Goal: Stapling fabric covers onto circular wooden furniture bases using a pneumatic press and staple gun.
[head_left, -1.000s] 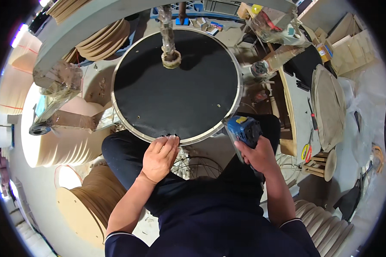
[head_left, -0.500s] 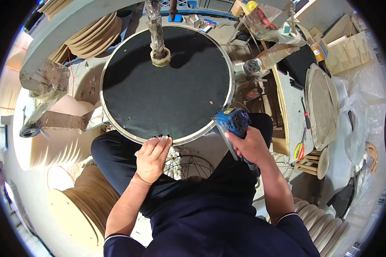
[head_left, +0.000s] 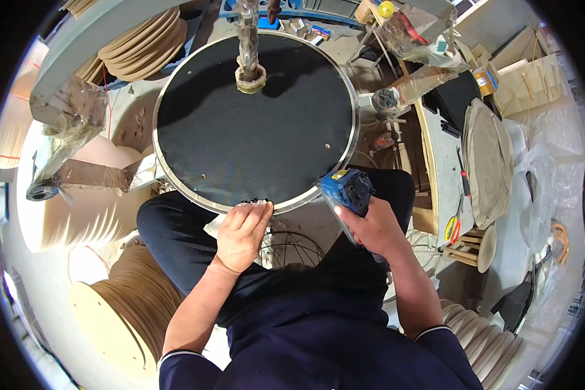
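While the left hand (head_left: 240, 237) bunches, its grip partly hidden, on the near edge of the black disc (head_left: 260, 130) by the knees (head_left: 172, 221), the right hand (head_left: 374, 231), wrapped around a blue power tool (head_left: 348, 188), has edged leftward along it, apparently narrowing the working stretch between them

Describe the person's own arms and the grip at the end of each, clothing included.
The left grip and the right grip are ungloved human hands. The left forearm and right forearm are bare, with no cables or printed markings visible. Above them, the short dark navy fabric left sleeve and matching right sleeve each end in a narrow white edging.
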Demonstrator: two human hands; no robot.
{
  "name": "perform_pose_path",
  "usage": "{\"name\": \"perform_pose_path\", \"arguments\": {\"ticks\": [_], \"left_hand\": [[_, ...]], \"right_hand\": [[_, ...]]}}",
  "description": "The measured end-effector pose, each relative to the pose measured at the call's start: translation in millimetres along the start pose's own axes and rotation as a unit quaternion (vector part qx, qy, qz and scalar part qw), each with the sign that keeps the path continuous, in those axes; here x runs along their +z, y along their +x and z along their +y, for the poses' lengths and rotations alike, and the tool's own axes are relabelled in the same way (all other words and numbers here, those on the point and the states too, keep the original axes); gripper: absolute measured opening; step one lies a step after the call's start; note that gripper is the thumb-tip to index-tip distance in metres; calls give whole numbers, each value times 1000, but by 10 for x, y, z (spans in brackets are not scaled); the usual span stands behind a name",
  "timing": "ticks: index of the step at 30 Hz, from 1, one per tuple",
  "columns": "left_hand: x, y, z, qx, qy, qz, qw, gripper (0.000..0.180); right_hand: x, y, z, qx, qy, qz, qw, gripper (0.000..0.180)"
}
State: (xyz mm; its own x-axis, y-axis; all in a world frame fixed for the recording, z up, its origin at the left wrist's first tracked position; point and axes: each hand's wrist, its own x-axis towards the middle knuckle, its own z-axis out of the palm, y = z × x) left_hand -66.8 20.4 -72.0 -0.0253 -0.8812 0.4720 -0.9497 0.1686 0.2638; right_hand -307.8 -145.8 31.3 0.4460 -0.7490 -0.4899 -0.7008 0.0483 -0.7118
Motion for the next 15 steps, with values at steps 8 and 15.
{"name": "perform_pose_path", "arguments": {"ticks": [8, 15], "left_hand": [[100, 73, 100, 4, -6, 17, 1000, 52], [200, 87, 202, -7, -9, -13, 1000, 59]], "right_hand": [[95, -35, -67, 15, -12, -26, 999, 40], [61, -22, -117, 35, -34, -26, 998, 40]]}}
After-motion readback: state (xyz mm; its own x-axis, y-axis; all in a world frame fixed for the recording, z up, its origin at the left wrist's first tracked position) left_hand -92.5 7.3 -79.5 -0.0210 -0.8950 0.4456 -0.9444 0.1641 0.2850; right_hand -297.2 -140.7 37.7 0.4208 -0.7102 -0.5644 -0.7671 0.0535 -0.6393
